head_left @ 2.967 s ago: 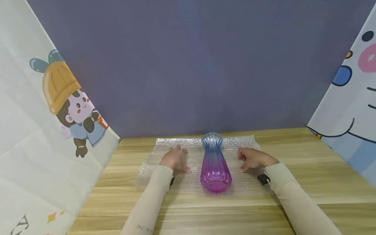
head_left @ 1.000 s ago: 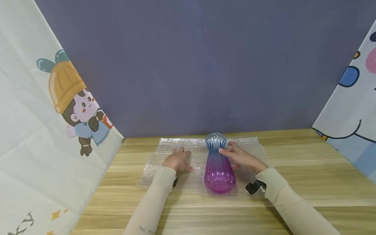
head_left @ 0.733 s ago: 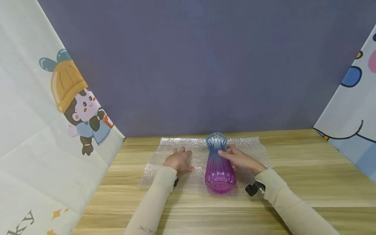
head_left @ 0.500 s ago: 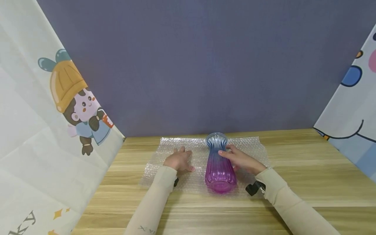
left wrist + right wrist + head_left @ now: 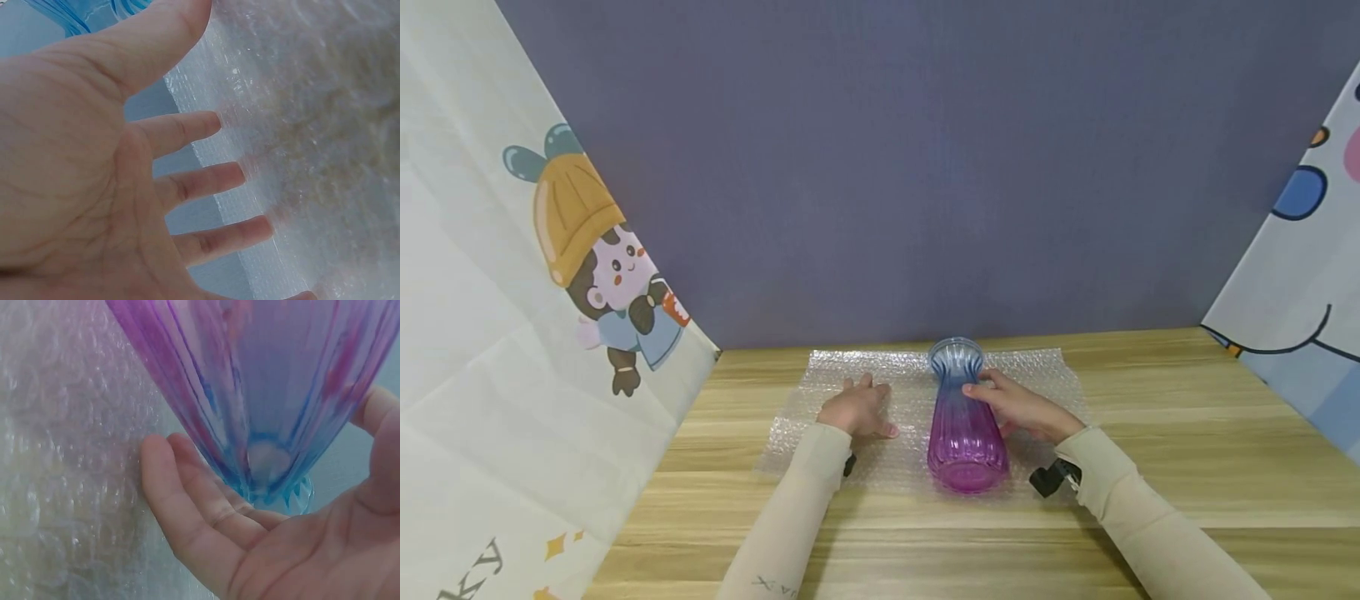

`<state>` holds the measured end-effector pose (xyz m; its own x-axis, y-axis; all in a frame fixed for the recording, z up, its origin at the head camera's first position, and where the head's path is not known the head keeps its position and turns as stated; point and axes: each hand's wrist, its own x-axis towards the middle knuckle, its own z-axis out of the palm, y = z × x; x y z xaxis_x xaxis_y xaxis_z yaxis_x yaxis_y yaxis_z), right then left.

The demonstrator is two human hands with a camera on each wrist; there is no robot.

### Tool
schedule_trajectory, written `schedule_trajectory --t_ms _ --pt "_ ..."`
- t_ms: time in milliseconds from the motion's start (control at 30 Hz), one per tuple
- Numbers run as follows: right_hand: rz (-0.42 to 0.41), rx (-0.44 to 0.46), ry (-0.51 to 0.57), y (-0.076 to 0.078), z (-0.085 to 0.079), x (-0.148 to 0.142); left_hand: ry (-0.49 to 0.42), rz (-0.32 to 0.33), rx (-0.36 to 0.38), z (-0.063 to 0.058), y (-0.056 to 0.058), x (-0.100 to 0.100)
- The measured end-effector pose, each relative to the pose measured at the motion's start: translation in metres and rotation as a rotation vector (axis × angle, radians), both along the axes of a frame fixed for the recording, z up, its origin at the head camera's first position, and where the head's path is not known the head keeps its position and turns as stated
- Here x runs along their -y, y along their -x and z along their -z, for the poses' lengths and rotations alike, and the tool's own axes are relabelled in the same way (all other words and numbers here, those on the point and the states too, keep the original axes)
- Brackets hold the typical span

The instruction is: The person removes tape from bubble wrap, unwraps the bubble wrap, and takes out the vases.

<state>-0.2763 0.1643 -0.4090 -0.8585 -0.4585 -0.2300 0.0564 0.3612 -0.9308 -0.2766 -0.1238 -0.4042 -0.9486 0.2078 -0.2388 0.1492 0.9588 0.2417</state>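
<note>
A ribbed glass vase [image 5: 967, 446], blue at the mouth and fading to purple at the base, lies on a sheet of bubble wrap [image 5: 913, 392] with its mouth toward the back wall. My right hand [image 5: 1028, 410] grips its neck from the right. The thumb is on the near side; in the right wrist view the fingers [image 5: 203, 494] curl round behind the narrow blue part. Left of the vase, my left hand [image 5: 854, 410] rests on the bubble wrap with its fingers spread, and the left wrist view shows the fingertips [image 5: 232, 174] against the sheet.
The wood-grain table [image 5: 925, 554] runs back to a grey-purple panel [image 5: 910, 183]. Printed cloth panels stand at both sides, a cartoon figure [image 5: 602, 267] on the left one. A black wrist camera [image 5: 1048, 479] sits under the right cuff.
My right hand, apart from the vase three seconds ago, has moved left and taken hold of its neck. Lately hand and vase shift slightly right together. The left hand stays on the wrap.
</note>
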Motion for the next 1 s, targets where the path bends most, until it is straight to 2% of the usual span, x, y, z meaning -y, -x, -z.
schedule_trajectory --t_ms 233,633,800,1000 --pt "0.022 0.013 0.035 0.003 -0.002 -0.001 -0.006 0.0 0.001 -0.002 -0.001 0.0" --pt "-0.14 0.001 0.045 0.005 -0.008 -0.015 -0.017 -0.016 0.02 -0.003 -0.003 0.001" --pt "-0.14 0.005 0.043 0.005 -0.008 -0.016 -0.018 -0.013 0.017 -0.002 -0.004 0.001" --pt "-0.103 -0.05 0.028 0.005 -0.005 -0.012 -0.026 -0.016 0.02 -0.002 -0.005 0.0"
